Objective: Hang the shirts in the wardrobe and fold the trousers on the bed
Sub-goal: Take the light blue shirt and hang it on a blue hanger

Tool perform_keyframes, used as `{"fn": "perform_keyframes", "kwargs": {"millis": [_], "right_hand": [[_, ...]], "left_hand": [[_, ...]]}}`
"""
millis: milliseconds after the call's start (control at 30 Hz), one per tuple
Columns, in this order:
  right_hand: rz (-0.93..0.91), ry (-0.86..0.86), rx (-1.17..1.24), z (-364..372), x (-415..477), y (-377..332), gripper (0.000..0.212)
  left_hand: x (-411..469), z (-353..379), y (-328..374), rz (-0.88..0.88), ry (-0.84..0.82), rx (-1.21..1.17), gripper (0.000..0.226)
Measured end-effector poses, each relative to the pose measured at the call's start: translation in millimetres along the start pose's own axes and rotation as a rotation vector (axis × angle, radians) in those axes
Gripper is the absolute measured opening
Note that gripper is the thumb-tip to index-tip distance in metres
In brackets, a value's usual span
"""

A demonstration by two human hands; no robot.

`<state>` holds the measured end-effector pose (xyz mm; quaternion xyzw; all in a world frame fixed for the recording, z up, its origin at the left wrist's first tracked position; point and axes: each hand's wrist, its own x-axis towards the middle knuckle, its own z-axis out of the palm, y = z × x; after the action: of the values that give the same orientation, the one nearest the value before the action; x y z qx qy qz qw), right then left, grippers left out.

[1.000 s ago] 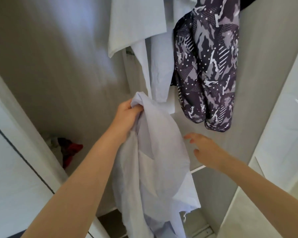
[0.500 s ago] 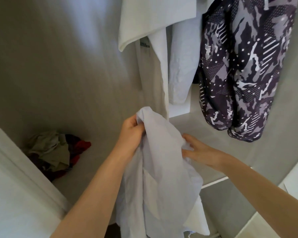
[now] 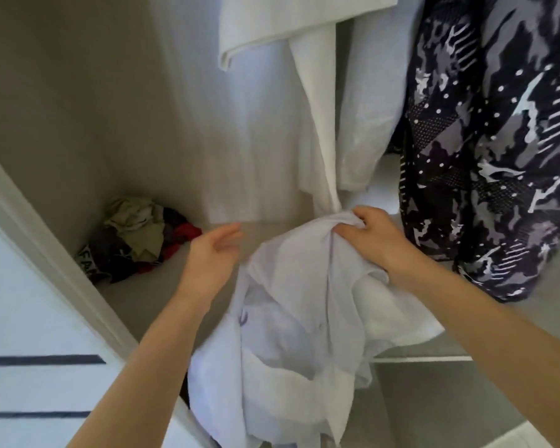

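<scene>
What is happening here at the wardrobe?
A person stands at an open wardrobe with a pale shirt. The right hand holds it in a grip at its bunched top, and the rest hangs down. The left hand is open beside it and holds nothing. The shirt is not yet hung; white garments and a patterned dark garment hang above, and a clothes pile lies in the corner.

Light: soft, diffuse, moderately bright; shadows weak-edged. Upper left of frame: wardrobe wall [image 3: 62,92] dim, grey-beige. Top centre: white hanging garments [image 3: 272,27] near overexposed, fold detail thin. Centre: pale shirt [image 3: 288,302] with faint bluish shading in folds. Blur: left hand [image 3: 212,253] smeared at the fingertips; patterned jacket [image 3: 482,156] at right soft. Distortion: door frame [image 3: 46,260] at left edge bowed, wide-angle.
</scene>
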<state>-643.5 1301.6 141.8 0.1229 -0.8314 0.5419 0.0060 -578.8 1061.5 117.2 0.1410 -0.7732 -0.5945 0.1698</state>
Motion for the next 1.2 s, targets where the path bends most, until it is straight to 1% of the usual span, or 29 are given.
{"fn": "perform_keyframes", "kwargs": {"millis": [67,133,167,200,233,267,300,333,367,400,433,467,633,733,800,967,1067,1133,1200], "right_hand": [[-0.018,-0.051,0.019,6.7,-0.8,-4.0,0.022],[-0.079,-0.078,0.040,15.4,-4.7,-7.6,0.025],[-0.109,-0.089,0.035,19.5,-7.7,-10.0,0.022],[-0.143,-0.101,0.026,23.4,-11.2,-12.0,0.017],[-0.166,-0.108,0.023,26.9,-15.4,-14.8,0.016],[-0.191,-0.110,0.024,29.5,-19.0,-17.1,0.016],[-0.215,-0.112,0.027,31.5,-22.1,-19.3,0.015],[-0.241,-0.122,0.031,32.4,-24.5,-21.8,0.013],[-0.259,-0.139,0.032,32.1,-26.2,-24.5,0.013],[-0.280,-0.156,0.028,30.3,-26.2,-26.7,0.014],[-0.297,-0.168,0.019,27.3,-25.4,-29.1,0.017],[-0.309,-0.175,0.011,23.4,-24.2,-31.3,0.020],[-0.305,-0.195,-0.011,10.8,-18.2,-33.6,0.022],[-0.315,-0.207,-0.053,7.5,-20.8,-30.2,0.022],[-0.319,-0.205,-0.093,4.1,-23.0,-28.8,0.025],[-0.333,-0.170,-0.157,1.2,-23.9,-33.4,0.021],[-0.380,-0.129,-0.204,3.9,-27.5,-34.5,0.015],[-0.421,-0.101,-0.234,5.1,-32.4,-32.8,0.009],[-0.463,-0.071,-0.236,7.2,-36.6,-29.1,0.016]], "left_hand": [[-26.6,14.2,4.2,0.046,-0.115,-0.011,0.049],[-56.8,32.5,14.7,0.077,-0.283,0.044,0.059],[-70.3,41.7,19.6,0.104,-0.353,0.085,0.064],[-80.7,51.6,22.8,0.113,-0.389,0.107,0.070],[-88.0,59.4,25.4,0.101,-0.383,0.115,0.076],[-92.1,65.7,26.5,0.078,-0.339,0.133,0.081],[-95.4,69.3,27.7,0.053,-0.273,0.178,0.083],[-97.2,71.4,28.7,0.034,-0.201,0.235,0.077],[-97.4,70.4,27.7,0.030,-0.132,0.289,0.061],[-97.3,66.3,26.5,0.050,-0.065,0.335,0.035],[-97.8,60.1,26.2,0.065,-0.002,0.358,0.017],[-97.4,52.5,24.7,0.078,0.032,0.353,0.017],[-96.2,17.3,37.5,0.135,0.074,0.243,0.012],[-97.2,3.5,55.2,0.193,0.075,0.226,0.015],[-96.9,-4.8,64.9,0.198,0.063,0.227,0.015],[-95.0,-15.6,83.1,0.195,0.052,0.208,0.016],[-92.5,-18.8,91.6,0.197,0.076,0.240,0.020],[-89.9,-20.9,94.8,0.195,0.090,0.205,0.025],[-86.1,-24.2,97.0,0.178,0.118,0.162,0.031]]}}
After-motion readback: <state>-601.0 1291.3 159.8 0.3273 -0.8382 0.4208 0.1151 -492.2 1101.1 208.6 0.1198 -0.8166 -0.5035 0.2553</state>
